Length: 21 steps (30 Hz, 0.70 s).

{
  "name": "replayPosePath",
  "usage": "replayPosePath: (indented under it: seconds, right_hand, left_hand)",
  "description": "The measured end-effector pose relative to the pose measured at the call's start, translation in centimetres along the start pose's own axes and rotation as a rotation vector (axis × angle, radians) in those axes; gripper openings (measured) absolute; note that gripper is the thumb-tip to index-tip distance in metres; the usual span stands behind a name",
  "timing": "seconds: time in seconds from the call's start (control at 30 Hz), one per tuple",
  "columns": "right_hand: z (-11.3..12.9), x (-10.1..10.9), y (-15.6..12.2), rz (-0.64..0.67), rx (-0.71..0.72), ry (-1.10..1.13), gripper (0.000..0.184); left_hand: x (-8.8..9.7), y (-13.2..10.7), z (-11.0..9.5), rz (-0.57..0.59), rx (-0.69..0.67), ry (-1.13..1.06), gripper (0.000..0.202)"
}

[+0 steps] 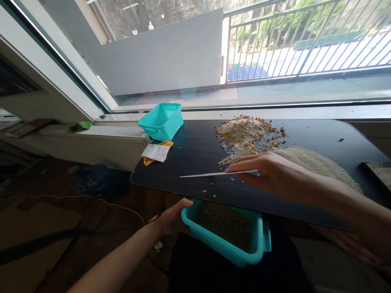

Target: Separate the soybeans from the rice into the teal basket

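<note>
My left hand (174, 215) grips the left end of a teal plastic bin (224, 253), its thumb over the rim. The bin sits below the table's front edge, over my lap, and holds a layer of small yellow-brown kernels (224, 224). My right hand (259, 173) is closed on a thin white flat strip (204, 175), seen almost edge-on, pointing left just above the dark tabletop (183, 162). Beyond that hand lies a mixed pile of white grains and orange-brown kernels (244, 132). A spread of white rice-like grains (320, 162) reaches beneath my right forearm.
Another teal bin (168, 126) stands at the table's back left corner. In front of it lies a folded white and orange cloth (156, 152). A radiator (116, 138) adjoins the left side. A dark-edged object (380, 175) rests at the right. The window runs along the back.
</note>
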State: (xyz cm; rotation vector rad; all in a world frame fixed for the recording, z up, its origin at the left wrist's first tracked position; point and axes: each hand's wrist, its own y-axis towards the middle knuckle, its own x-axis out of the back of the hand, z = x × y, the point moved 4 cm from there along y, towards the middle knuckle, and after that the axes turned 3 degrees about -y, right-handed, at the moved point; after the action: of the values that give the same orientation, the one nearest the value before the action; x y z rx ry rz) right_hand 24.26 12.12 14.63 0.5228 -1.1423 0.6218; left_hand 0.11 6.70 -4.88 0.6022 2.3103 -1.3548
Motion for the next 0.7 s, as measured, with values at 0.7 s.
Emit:
replayPosePath:
  seconds: [0.7]
  right_hand:
    - [-3.6, -5.6, -9.3, -0.377, -0.605, 0.397, 0.020]
  left_hand:
    - [-1.4, 0.5, 2.4, -0.054, -0.114, -0.095, 0.054]
